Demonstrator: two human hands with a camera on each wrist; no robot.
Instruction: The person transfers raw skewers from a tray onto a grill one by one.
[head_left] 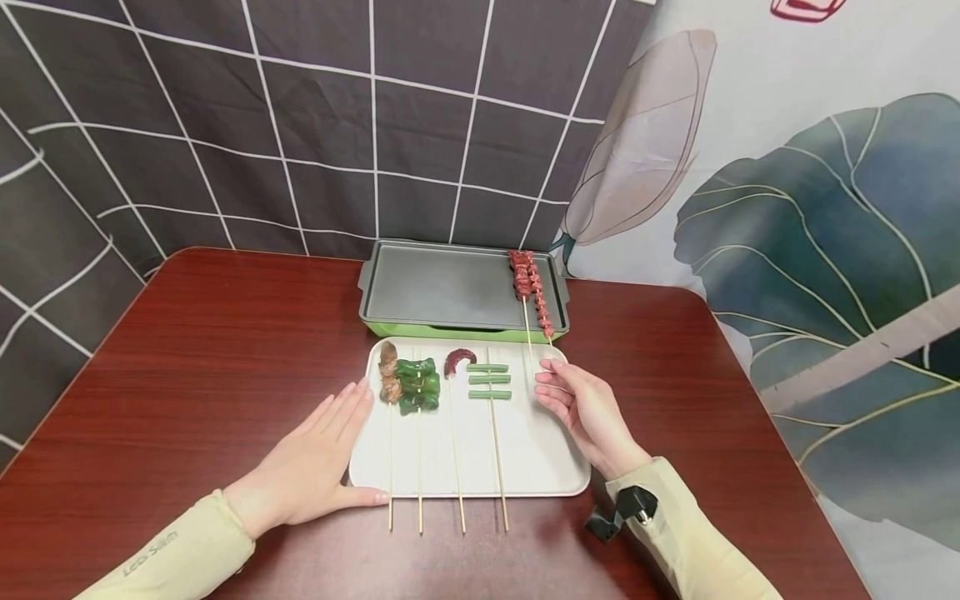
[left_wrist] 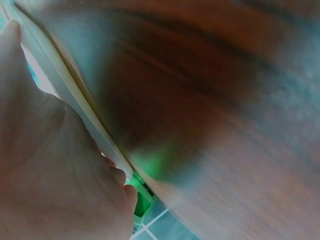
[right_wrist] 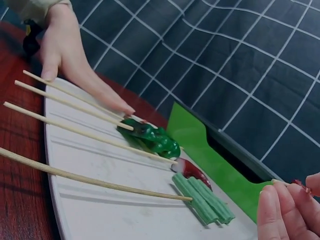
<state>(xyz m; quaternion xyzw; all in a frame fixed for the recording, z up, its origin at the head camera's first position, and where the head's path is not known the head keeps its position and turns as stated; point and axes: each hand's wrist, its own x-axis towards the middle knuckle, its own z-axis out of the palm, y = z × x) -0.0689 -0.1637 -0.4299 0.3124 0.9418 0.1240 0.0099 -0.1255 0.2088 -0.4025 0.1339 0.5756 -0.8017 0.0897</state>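
The right grip (head_left: 581, 410) pinches the rightmost red skewer (head_left: 539, 298) — its length running far and slightly left onto the griddle (head_left: 442, 285).

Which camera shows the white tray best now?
The head view: the white tray shows nearly whole there, from above. The right wrist view cuts it off below; the left wrist view shows little beyond an edge.
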